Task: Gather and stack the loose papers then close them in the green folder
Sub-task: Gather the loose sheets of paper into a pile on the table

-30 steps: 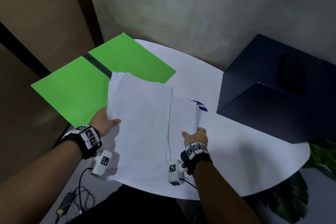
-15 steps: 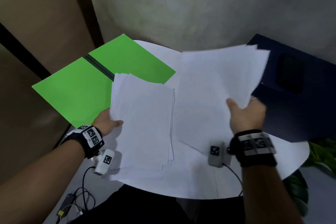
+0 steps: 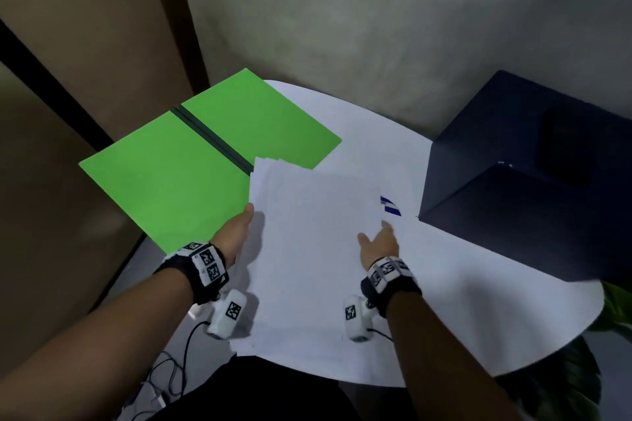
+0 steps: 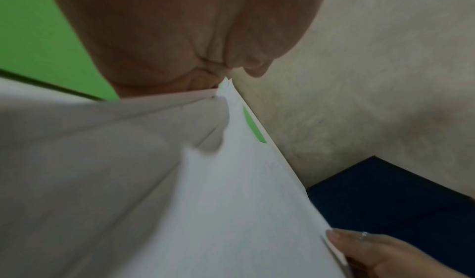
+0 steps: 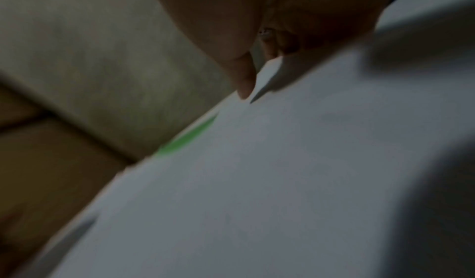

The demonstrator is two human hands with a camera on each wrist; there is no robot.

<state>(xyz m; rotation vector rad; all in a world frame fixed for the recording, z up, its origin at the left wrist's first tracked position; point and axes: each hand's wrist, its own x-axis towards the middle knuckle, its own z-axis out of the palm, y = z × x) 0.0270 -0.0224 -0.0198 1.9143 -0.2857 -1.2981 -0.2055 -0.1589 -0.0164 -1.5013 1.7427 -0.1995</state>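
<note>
A stack of white papers is held over the middle of the round white table. My left hand grips its left edge, thumb on top. My right hand grips its right edge, thumb over the top sheet. The green folder lies open and flat at the table's far left, dark spine up the middle; the stack's far corner overlaps its near right edge. The left wrist view has the papers running into my palm, with right-hand fingers on the far edge. The right wrist view is blurred: papers, a green strip.
A large navy box fills the table's right side against the wall. A small blue-printed mark shows on the table just right of the stack. Cables hang below the near left edge. Plant leaves stick out at the right.
My right hand lifted a bundle of sheets from the right side, swung it over and laid it on the left pile. Both hands now hold one stack.
</note>
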